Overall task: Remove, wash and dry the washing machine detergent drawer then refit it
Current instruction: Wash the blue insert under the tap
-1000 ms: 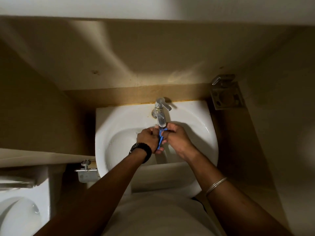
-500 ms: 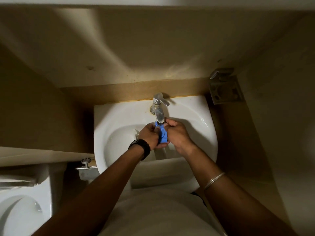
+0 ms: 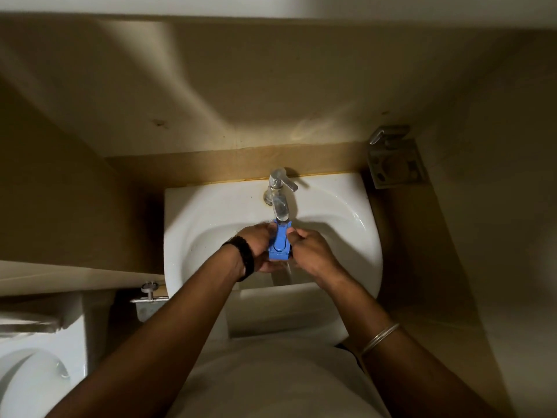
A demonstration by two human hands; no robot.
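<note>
**Detergent drawer insert turns face-up under the tap**

The detergent drawer part (image 3: 280, 242), a small blue plastic piece, sits between my two hands directly below the spout of the tap (image 3: 280, 206), over the bowl of the white sink (image 3: 211, 212). A second ago I saw only its thin edge, a blue sliver pinched between my fingertips. Half a second ago it was swinging round, and now its broad face points up at me, with a long oval recess running down the middle. Its far end almost touches the spout.

My left hand (image 3: 256, 245), the one with the dark band at the wrist, is clamped on the left side of the piece, fingers curled under it. My right hand (image 3: 307, 251) grips the right edge, thumb along the top. Both hands are closed on the part, and neither is free.

I cannot tell for sure whether water is running. A pale streak below the piece suggests it is.

I judge I am mid-wash, presenting each face to the stream in turn. Drying and refitting have not begun, and the washing machine is not in view. Wet plastic is slippery, so both hands matter here.
</note>
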